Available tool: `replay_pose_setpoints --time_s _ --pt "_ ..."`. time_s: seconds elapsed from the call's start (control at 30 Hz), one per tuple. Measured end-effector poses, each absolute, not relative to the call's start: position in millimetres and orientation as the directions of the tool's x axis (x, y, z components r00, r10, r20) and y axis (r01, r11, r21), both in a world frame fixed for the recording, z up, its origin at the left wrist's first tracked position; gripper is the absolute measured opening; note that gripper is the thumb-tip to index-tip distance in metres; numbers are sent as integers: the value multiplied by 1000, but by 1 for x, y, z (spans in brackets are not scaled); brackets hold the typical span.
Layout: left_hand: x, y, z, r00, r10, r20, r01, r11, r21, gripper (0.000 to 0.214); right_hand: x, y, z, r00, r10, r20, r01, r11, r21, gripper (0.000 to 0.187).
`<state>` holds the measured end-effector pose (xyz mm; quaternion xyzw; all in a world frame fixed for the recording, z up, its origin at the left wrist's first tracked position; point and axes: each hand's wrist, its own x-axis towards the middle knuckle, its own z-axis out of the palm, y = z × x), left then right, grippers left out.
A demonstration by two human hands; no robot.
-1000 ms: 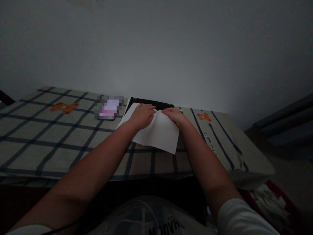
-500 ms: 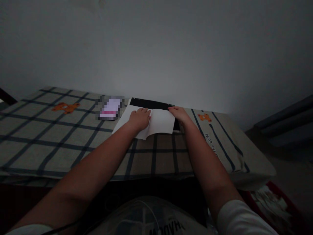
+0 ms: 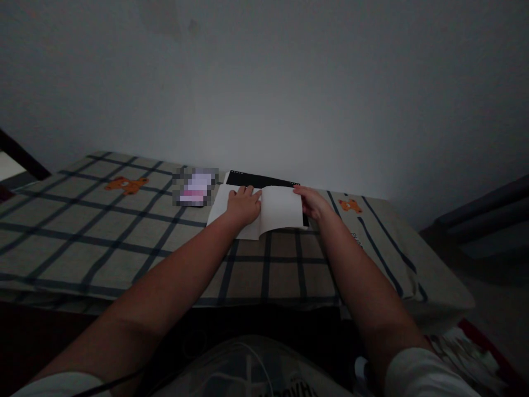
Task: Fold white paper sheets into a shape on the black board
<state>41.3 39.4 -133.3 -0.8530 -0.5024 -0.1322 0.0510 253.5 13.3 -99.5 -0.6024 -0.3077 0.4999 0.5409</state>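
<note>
A white paper booklet (image 3: 282,205) with blank pages lies opened out on the table, its right page curving up from the fold. Under it, a black sheet (image 3: 260,179) with small white marks at its corners shows along the back and right. My left hand (image 3: 244,205) rests flat on the left page beside the fold, fingers spread. At the right page's outer edge is my right hand (image 3: 313,202), its fingers closed on that edge and partly hidden behind the hand.
A checked cloth with bear pictures covers the table (image 3: 165,237). A phone (image 3: 197,187), partly pixelated, lies left of the booklet. The wall (image 3: 264,99) rises directly behind. Beyond the right front corner, a red container (image 3: 487,342) holds pale items.
The camera view has shifted slightly, so everything appears a little further right and lower. My right hand has opened slightly around the page's edge; my left stays on the left page.
</note>
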Motion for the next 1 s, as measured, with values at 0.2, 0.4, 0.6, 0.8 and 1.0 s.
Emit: replay_pose_setpoints --time_s 0.2,0.4,0.6,0.8,1.0 --pt "42 44 -138 468 844 263 861 -502 77 50 258 3 -108 260 908 -329 -205 -281 -938 9" --pt "43 51 -143 500 844 193 845 -525 106 54 264 -1 -125 296 914 -277 -81 -265 -961 22" --pt "44 53 -142 497 853 160 851 -515 104 55 270 0 -133 292 933 -213 50 -237 -970 16" --pt "46 53 -140 493 855 158 852 -512 110 56 274 2 -136 256 940 -226 85 -255 -963 16" --pt "47 51 -138 492 859 144 855 -508 109 56 274 1 -135 237 946 -221 100 -250 -963 18"
